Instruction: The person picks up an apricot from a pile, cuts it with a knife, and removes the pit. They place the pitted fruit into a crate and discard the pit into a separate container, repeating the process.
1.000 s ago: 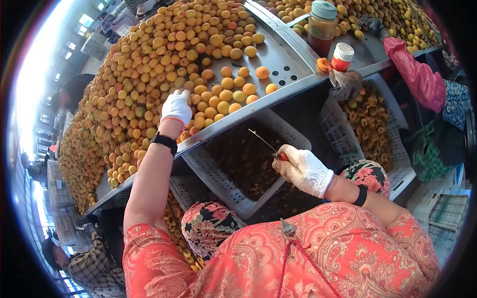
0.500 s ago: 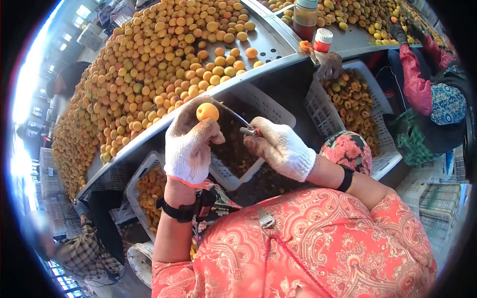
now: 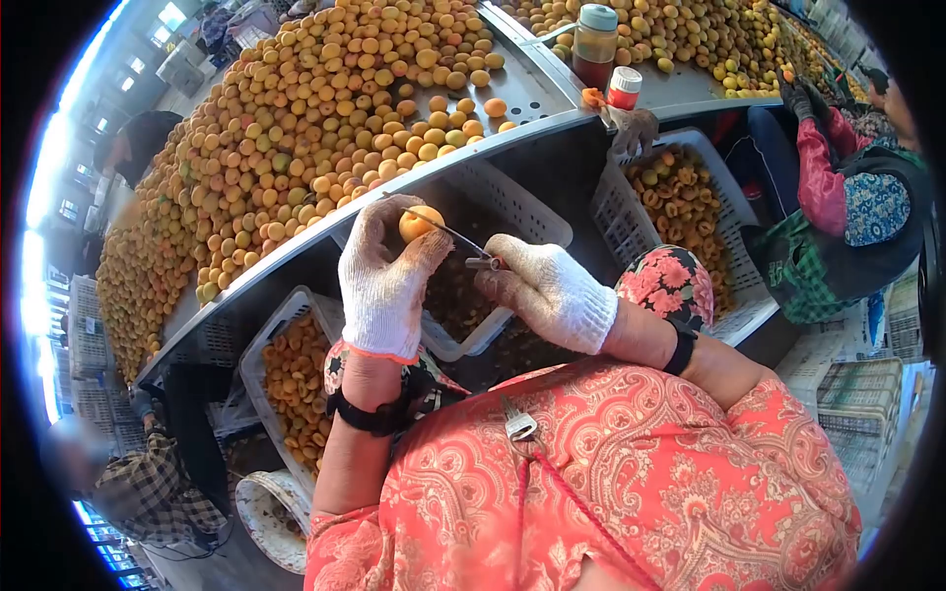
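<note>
My left hand, in a white glove stained brown, holds a yellow-orange fruit between its thumb and fingers. My right hand, gloved the same way, is closed around the handle of a thin knife. The blade reaches left across the face of the fruit. Below both hands is a white crate with dark pieces in it. A large heap of whole fruits covers the metal table beyond.
Crates of split fruit stand at the left and right. A jar, a red bottle and a dark glove are at the table edge. Co-workers sit at right and lower left. A white bucket stands lower left.
The knife blade has come left and now lies across the fruit; before, it was apart from it. My left hand has shifted slightly right, and the view has moved a little.
</note>
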`<state>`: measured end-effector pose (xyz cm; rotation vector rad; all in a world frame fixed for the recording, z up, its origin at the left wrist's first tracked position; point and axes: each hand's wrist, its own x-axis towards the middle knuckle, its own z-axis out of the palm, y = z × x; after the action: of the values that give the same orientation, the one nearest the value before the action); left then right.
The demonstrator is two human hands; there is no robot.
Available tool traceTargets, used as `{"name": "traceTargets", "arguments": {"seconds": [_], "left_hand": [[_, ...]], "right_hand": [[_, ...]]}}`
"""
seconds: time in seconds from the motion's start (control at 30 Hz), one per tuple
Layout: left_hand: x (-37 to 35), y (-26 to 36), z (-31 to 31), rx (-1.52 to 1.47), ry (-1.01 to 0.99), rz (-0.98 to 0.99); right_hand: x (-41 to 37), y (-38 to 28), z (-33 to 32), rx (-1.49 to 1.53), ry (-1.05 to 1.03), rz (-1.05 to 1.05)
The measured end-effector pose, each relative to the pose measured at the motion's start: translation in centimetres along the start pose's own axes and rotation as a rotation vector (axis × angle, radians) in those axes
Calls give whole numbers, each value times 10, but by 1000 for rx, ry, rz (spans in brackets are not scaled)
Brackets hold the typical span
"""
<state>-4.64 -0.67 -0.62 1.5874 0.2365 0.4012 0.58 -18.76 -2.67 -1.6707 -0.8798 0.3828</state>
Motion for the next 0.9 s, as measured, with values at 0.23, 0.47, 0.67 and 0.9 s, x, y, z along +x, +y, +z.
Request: {"name": "traceTargets", "arguments": {"seconds": [0.23,0.47,0.67,0.9], "left_hand": [[-5,7,7,-51,45,-63],[-10,9,19,-419,38,-182],[-7,-9,28,-338,47,-399],[-4,-29,33,-195,-18,-9]], "right_hand": [[-2,-1,3,-2,-11,23],[-4,9,12,-134,88,-33],[-3,16,15,-281,181,-38],[0,27,14,-193,231,-7]]}}
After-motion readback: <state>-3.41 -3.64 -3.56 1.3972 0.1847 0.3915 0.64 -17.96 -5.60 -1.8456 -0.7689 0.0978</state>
